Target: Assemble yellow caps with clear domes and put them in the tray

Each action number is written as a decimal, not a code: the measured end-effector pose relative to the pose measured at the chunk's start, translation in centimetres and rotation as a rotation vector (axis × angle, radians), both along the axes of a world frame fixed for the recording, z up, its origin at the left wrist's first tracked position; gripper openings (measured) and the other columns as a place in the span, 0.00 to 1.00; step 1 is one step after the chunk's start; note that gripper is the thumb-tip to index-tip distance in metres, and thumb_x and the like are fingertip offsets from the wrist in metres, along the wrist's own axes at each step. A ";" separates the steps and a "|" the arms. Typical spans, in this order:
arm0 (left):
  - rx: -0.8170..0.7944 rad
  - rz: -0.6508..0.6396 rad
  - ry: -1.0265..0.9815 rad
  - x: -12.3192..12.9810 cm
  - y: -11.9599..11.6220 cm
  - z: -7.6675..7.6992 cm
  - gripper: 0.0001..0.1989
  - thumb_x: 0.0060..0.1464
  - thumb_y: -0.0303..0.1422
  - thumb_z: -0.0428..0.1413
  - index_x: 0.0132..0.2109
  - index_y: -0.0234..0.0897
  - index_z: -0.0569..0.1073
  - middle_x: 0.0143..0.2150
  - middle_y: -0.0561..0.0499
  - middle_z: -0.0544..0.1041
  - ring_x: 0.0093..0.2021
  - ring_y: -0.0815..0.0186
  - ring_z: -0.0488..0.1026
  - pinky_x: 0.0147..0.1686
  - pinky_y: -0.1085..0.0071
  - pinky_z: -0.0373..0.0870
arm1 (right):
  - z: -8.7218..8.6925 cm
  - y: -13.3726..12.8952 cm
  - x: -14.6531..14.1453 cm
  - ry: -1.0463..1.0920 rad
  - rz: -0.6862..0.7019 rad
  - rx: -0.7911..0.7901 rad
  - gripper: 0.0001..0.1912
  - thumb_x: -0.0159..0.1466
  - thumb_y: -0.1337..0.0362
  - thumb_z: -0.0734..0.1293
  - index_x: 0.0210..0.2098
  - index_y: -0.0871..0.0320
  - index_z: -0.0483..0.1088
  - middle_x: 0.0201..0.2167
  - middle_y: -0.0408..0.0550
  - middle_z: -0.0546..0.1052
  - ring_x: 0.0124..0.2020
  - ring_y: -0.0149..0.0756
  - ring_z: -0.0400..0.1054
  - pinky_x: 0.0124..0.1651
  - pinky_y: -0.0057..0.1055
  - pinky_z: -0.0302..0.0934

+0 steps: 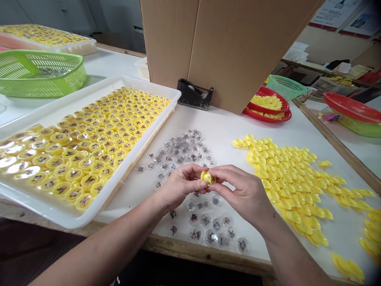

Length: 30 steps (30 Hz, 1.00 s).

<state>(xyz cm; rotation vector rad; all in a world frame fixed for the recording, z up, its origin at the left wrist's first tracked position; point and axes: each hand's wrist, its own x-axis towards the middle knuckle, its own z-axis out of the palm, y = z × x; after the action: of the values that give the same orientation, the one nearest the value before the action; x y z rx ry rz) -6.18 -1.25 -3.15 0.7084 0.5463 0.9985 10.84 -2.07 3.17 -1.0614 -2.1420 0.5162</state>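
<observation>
Between my two hands, over the middle of the white table, is a small yellow piece (208, 178). My left hand (183, 183) pinches its left side with thumb and fingers. The fingertips of my right hand (238, 186) close on its right side. Below and behind the hands lie clear round discs (212, 237) with small dark pictures. Many loose yellow pieces (285, 174) are spread to the right. On the left, a white tray (119, 186) holds rows of yellow round pieces with pictures on top (85, 201).
A tall cardboard box (214, 47) stands at the back with a black tape dispenser (195, 94) before it. A green basket (41, 75) is at the far left. Red plates (268, 116) with yellow pieces and a mint basket (287, 85) are at the back right.
</observation>
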 end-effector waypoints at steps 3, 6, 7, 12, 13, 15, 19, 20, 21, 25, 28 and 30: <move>0.022 0.009 0.003 0.0 0.0 0.0 0.16 0.42 0.28 0.66 0.41 0.33 0.74 0.33 0.49 0.77 0.29 0.70 0.73 0.29 0.74 0.68 | -0.1 0.0 0.1 0.011 0.006 -0.014 0.13 0.58 0.73 0.68 0.41 0.53 0.74 0.38 0.46 0.77 0.40 0.36 0.72 0.41 0.33 0.69; 0.022 0.029 -0.011 0.1 -0.1 0.0 0.16 0.42 0.28 0.66 0.41 0.33 0.75 0.33 0.49 0.77 0.29 0.71 0.72 0.29 0.75 0.68 | -0.3 0.0 0.1 -0.011 0.011 0.026 0.14 0.59 0.73 0.67 0.42 0.53 0.73 0.41 0.48 0.77 0.42 0.37 0.71 0.44 0.35 0.69; 0.014 0.032 -0.009 0.1 -0.1 0.0 0.16 0.42 0.28 0.66 0.41 0.33 0.75 0.33 0.49 0.77 0.29 0.71 0.72 0.29 0.75 0.68 | -0.3 0.0 0.1 -0.018 0.011 0.035 0.14 0.59 0.73 0.66 0.43 0.53 0.73 0.42 0.48 0.76 0.43 0.38 0.71 0.45 0.36 0.69; -0.015 0.011 0.033 0.0 0.0 -0.1 0.18 0.41 0.30 0.67 0.41 0.33 0.76 0.32 0.49 0.77 0.29 0.69 0.73 0.30 0.73 0.68 | -0.4 -0.1 0.2 -0.050 0.058 0.055 0.15 0.61 0.74 0.64 0.45 0.53 0.72 0.43 0.48 0.75 0.44 0.37 0.71 0.45 0.34 0.69; -0.016 0.011 0.042 0.0 0.0 -0.2 0.18 0.41 0.30 0.67 0.41 0.33 0.76 0.32 0.49 0.77 0.29 0.69 0.72 0.30 0.73 0.67 | -0.5 0.0 0.2 -0.057 0.068 0.062 0.15 0.61 0.74 0.64 0.45 0.53 0.72 0.43 0.48 0.75 0.44 0.36 0.71 0.45 0.34 0.69; -0.020 0.010 0.051 -0.1 0.0 -0.2 0.18 0.41 0.30 0.67 0.42 0.33 0.76 0.33 0.49 0.77 0.29 0.70 0.72 0.30 0.73 0.67 | -0.7 0.0 0.1 -0.067 0.077 0.086 0.14 0.62 0.73 0.63 0.44 0.53 0.72 0.42 0.48 0.75 0.43 0.36 0.71 0.45 0.34 0.70; -0.008 -0.050 0.048 -0.3 0.0 -0.2 0.21 0.41 0.31 0.67 0.45 0.34 0.76 0.36 0.48 0.77 0.33 0.68 0.72 0.35 0.72 0.67 | -1.4 -0.3 -0.3 -0.088 0.044 0.173 0.14 0.62 0.73 0.63 0.45 0.55 0.71 0.42 0.49 0.75 0.44 0.37 0.71 0.46 0.34 0.69; 0.000 -0.058 0.064 -0.3 -0.1 -0.1 0.22 0.41 0.31 0.67 0.46 0.34 0.76 0.37 0.48 0.77 0.34 0.68 0.72 0.36 0.72 0.66 | -1.7 -0.4 -0.4 -0.086 0.036 0.182 0.14 0.62 0.74 0.62 0.45 0.56 0.71 0.42 0.50 0.75 0.44 0.37 0.71 0.46 0.34 0.69; 0.011 -0.060 0.093 -0.2 -0.1 0.0 0.21 0.41 0.31 0.67 0.45 0.34 0.76 0.37 0.48 0.77 0.35 0.68 0.72 0.36 0.72 0.66 | -1.9 -0.5 -0.4 -0.080 0.030 0.179 0.14 0.62 0.74 0.62 0.45 0.56 0.71 0.41 0.51 0.74 0.44 0.36 0.70 0.47 0.33 0.68; 0.094 -0.023 0.241 -0.1 -0.2 0.4 0.17 0.46 0.35 0.64 0.42 0.31 0.73 0.33 0.49 0.75 0.30 0.70 0.69 0.31 0.74 0.64 | -2.8 -0.6 -0.3 0.018 -0.042 0.051 0.12 0.59 0.70 0.68 0.43 0.55 0.70 0.39 0.49 0.73 0.41 0.37 0.70 0.43 0.34 0.68; 0.150 0.046 0.338 0.0 -0.3 0.3 0.15 0.48 0.34 0.63 0.41 0.33 0.69 0.33 0.50 0.74 0.32 0.70 0.69 0.32 0.75 0.64 | -3.6 -0.1 0.3 0.169 -0.154 -0.199 0.16 0.56 0.63 0.71 0.44 0.54 0.69 0.40 0.48 0.73 0.37 0.37 0.69 0.38 0.34 0.68; 0.191 0.071 0.410 0.0 -0.3 0.0 0.15 0.49 0.33 0.62 0.41 0.35 0.67 0.35 0.49 0.74 0.34 0.68 0.70 0.32 0.74 0.64 | -4.1 0.2 0.5 0.254 -0.139 -0.406 0.13 0.59 0.60 0.69 0.43 0.55 0.69 0.38 0.48 0.74 0.36 0.36 0.70 0.38 0.33 0.68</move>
<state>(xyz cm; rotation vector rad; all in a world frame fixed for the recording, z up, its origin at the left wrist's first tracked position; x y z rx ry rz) -6.19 -1.54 -3.18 1.0815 0.8437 0.9839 11.37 -1.90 -0.96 -1.2737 -1.7671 0.9911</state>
